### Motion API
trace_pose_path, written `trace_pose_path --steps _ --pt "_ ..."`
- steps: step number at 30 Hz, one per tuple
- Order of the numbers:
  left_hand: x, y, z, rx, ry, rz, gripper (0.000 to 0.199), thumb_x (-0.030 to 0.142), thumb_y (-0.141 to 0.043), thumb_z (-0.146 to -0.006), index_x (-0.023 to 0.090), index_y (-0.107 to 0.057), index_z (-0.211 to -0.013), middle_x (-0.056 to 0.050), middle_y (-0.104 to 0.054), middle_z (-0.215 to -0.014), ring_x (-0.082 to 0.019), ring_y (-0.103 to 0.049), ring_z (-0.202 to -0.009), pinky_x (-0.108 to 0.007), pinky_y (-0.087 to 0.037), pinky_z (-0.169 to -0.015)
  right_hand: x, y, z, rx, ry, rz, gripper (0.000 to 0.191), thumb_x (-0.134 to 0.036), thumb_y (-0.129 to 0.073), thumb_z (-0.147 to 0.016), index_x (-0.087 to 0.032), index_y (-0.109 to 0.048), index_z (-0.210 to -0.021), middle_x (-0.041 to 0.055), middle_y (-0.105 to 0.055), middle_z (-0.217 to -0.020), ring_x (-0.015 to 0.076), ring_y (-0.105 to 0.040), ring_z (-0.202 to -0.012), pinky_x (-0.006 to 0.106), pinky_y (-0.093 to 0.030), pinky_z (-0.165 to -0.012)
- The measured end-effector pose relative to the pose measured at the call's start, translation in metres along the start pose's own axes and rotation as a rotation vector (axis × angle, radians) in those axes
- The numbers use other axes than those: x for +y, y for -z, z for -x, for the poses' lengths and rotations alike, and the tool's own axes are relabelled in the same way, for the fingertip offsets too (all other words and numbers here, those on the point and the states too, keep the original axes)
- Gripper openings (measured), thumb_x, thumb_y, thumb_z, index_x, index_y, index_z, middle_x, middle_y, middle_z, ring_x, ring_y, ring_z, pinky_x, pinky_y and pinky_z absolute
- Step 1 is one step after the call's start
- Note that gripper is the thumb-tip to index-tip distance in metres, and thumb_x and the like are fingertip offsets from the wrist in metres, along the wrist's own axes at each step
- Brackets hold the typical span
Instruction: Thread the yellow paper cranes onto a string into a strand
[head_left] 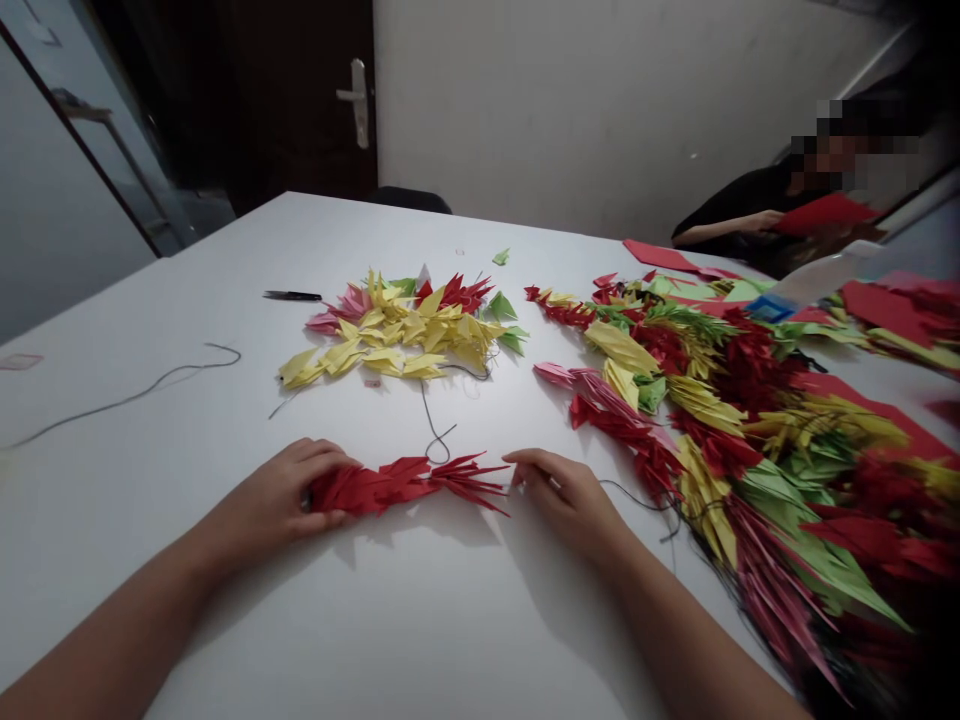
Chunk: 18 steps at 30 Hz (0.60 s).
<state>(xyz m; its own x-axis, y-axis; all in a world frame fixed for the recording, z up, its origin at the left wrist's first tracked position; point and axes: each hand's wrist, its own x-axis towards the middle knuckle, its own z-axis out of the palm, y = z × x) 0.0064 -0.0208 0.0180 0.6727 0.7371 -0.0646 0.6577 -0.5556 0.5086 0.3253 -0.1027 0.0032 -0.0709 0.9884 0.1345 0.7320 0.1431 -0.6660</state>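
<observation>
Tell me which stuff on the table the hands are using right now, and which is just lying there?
In use:
left hand gripping the red folded-paper string
right hand at the string's other end
dark thread looping up from it

Just lying about:
loose yellow paper pile
long heap of strung paper pieces
scissors
spare cord
red paper sheets

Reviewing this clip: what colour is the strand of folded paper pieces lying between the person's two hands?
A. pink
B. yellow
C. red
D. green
C: the strand of folded paper pieces that the left hand grips at one end, with the right hand at its other tip, is red throughout; yellow pieces lie in the loose pile farther back.
</observation>
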Motion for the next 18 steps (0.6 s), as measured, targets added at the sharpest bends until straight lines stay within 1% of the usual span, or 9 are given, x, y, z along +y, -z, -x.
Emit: trace_pose_path --steps 2,4,6,9,11,15,18 --pt "-0.002 0.000 0.000 -0.003 0.002 -0.001 0.036 0.042 -0.057 -0.077 0.024 -0.060 -0.107 -0.006 -0.057 -0.109 -0.023 -0.052 -0.099 -0.032 -0.044 -0.083 -0.002 -0.001 0.000 -0.025 -0.072 -0.123 0.027 -0.031 -0.041 -0.086 -0.016 -0.058 -0.100 0.0039 -0.065 -0.074 0.0132 -0.057 -0.062 0.025 -0.044 -0.058" --pt "-0.004 0.000 0.001 0.001 -0.002 -0.003 0.036 0.043 -0.057 -0.077 0.024 -0.059 -0.107 -0.006 -0.057 -0.108 -0.023 -0.052 -0.099 -0.032 -0.043 -0.084 -0.005 -0.004 0.000 -0.046 -0.085 -0.178 0.027 -0.036 -0.047 -0.084 -0.017 -0.056 -0.102 0.0026 -0.063 -0.075 0.0110 -0.052 -0.058 0.023 -0.041 -0.054" --pt "-0.005 0.000 0.001 0.005 -0.009 -0.003 0.036 0.044 -0.057 -0.076 0.025 -0.059 -0.107 -0.005 -0.057 -0.107 -0.023 -0.052 -0.098 -0.032 -0.043 -0.084 -0.009 -0.008 0.001 -0.043 -0.048 -0.127 0.024 -0.034 -0.051 -0.082 -0.018 -0.056 -0.099 0.0017 -0.061 -0.076 0.0095 -0.047 -0.055 0.022 -0.039 -0.052" --pt "-0.005 0.000 0.000 0.007 -0.013 -0.010 0.035 0.043 -0.058 -0.076 0.024 -0.059 -0.106 -0.006 -0.057 -0.107 -0.023 -0.052 -0.098 -0.033 -0.043 -0.086 -0.010 -0.014 0.000 -0.032 0.054 -0.002 0.013 -0.025 -0.049 -0.082 -0.018 -0.059 -0.085 0.0018 -0.060 -0.073 0.0096 -0.045 -0.055 0.022 -0.037 -0.053" --pt "-0.004 0.001 0.000 0.004 -0.005 -0.020 0.035 0.043 -0.058 -0.076 0.023 -0.060 -0.104 -0.006 -0.057 -0.107 -0.023 -0.052 -0.098 -0.033 -0.043 -0.086 -0.009 -0.015 -0.001 -0.022 0.096 0.021 0.015 -0.020 -0.045 -0.083 -0.018 -0.059 -0.079 0.0019 -0.059 -0.072 0.0099 -0.046 -0.056 0.022 -0.037 -0.054" --pt "-0.006 0.006 0.000 0.017 0.025 -0.042 0.035 0.044 -0.057 -0.077 0.023 -0.059 -0.104 -0.006 -0.057 -0.108 -0.023 -0.052 -0.098 -0.033 -0.043 -0.084 -0.001 -0.005 -0.003 -0.008 0.074 0.011 0.016 -0.022 -0.046 -0.082 -0.017 -0.060 -0.077 0.0021 -0.060 -0.070 0.0106 -0.047 -0.058 0.022 -0.037 -0.055" --pt "-0.010 0.009 0.000 0.035 0.036 -0.065 0.035 0.044 -0.057 -0.077 0.024 -0.059 -0.105 -0.006 -0.056 -0.109 -0.022 -0.052 -0.099 -0.032 -0.043 -0.084 0.008 0.006 -0.004 -0.030 -0.013 0.018 0.021 -0.029 -0.045 -0.082 -0.016 -0.061 -0.078 0.0012 -0.057 -0.063 0.0105 -0.044 -0.054 0.023 -0.035 -0.052"
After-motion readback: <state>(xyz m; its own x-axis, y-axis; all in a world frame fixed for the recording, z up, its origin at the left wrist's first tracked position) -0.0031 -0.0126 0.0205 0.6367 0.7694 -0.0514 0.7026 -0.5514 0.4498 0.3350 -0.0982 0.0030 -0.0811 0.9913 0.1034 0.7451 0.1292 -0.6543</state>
